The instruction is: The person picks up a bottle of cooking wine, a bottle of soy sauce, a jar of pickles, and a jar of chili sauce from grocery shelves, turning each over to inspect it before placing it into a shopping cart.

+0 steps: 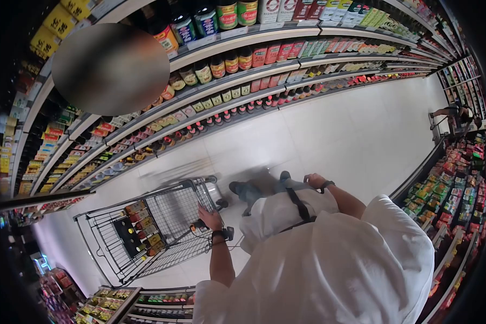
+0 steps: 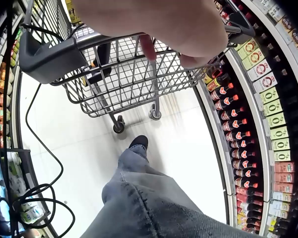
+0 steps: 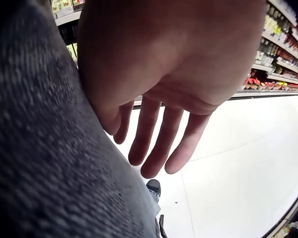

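Note:
My left hand (image 1: 209, 218) rests at the handle end of a wire shopping cart (image 1: 170, 210). In the left wrist view the left hand (image 2: 163, 22) grips the cart handle (image 2: 92, 39), its fingertips showing below the bar. Small brown boxes (image 1: 137, 208) and a dark pack with yellow caps (image 1: 125, 237) lie toward the far end of the cart. My right hand (image 1: 314, 180) hangs beside the body; in the right wrist view this hand (image 3: 168, 84) holds nothing, its fingers relaxed and pointing down beside the grey trousers (image 3: 54, 139).
Long shelves of bottles (image 1: 221, 67) curve along the far side of the pale floor (image 1: 340, 129). Packaged goods (image 1: 448, 183) fill shelves at the right. Another person (image 1: 459, 112) stands far down the aisle. A loose black cable (image 2: 52, 158) hangs beside the cart.

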`<state>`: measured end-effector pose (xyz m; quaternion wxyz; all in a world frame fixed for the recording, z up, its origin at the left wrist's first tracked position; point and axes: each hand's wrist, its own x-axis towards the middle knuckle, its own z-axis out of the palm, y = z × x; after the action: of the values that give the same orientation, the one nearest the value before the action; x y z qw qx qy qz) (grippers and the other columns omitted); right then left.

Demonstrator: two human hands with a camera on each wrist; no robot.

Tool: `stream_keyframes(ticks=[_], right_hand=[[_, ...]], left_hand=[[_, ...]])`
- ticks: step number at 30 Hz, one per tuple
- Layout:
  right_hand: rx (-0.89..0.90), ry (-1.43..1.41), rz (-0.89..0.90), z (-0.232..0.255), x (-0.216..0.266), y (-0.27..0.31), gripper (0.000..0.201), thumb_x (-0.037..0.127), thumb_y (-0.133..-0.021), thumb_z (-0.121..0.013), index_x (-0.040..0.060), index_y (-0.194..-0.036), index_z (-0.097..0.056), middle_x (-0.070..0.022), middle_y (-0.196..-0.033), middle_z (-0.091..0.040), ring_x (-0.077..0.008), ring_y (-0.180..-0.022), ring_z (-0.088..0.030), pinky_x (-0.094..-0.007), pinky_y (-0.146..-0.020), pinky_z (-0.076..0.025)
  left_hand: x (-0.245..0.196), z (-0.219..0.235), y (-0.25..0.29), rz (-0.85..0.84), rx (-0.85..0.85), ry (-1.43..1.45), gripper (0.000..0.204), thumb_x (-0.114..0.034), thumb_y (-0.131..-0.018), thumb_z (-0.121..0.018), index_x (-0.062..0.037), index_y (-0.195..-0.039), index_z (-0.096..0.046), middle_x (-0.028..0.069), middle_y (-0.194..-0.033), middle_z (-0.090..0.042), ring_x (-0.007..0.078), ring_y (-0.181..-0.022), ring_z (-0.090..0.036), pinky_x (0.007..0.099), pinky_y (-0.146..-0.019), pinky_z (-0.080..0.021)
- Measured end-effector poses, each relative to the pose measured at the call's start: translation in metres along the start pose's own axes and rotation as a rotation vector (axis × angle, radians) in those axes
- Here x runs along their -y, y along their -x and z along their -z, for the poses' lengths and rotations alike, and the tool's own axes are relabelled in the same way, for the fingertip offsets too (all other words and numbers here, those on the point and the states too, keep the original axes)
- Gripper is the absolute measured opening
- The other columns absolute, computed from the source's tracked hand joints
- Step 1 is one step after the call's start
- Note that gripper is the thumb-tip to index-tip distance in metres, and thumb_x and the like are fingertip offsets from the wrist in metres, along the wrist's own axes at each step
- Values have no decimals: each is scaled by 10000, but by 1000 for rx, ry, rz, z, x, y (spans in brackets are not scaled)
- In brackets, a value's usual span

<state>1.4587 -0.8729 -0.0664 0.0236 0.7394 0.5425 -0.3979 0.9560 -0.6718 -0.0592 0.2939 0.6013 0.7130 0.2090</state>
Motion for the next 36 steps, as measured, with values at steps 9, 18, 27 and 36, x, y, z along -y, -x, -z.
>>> stream_keyframes(ticks=[9,18,27,36], right_hand=[[99,-485,-190,35,-69,49,215,253,-895,-584,93,-988,-694,-135,-818,-726,-237,-693,-714,-371,-666,-583],[78,-840,-527,11,-160,115,260,263,-928,-604,46,-1062,-653,-125,-836,-733,-193,-631,-712,-320,-521,-584],[64,-833,-515,0,-162,113,291,326,-882,-644,95,-1045,-713,-86,-847,-732,-166,-667,-672,-321,-554,-549],[-17,-951,-422,31,-151,66,358,335,-898,-615,49,-1112,-628,-103,-884,-714,-203,-668,-687,-330,-572,-560]], left_hand=[[-74,-43,72,387,82,-470,1019,-304,-761,-698,-210,-1561,-73,257,-1460,-315,460,-1338,-301,728,-1004,-281],[-85,-85,101,588,271,-460,1207,-372,-725,-765,-295,-1553,110,323,-1454,-246,491,-1304,-375,591,-1059,-341],[-20,-116,102,375,624,-182,1240,-196,-816,-775,-124,-1496,259,277,-1545,-153,420,-1340,-364,475,-1116,-335],[-63,-121,84,469,763,-176,819,-217,-911,-605,-90,-1521,-74,253,-1069,-643,331,-947,-662,467,-835,-533]])
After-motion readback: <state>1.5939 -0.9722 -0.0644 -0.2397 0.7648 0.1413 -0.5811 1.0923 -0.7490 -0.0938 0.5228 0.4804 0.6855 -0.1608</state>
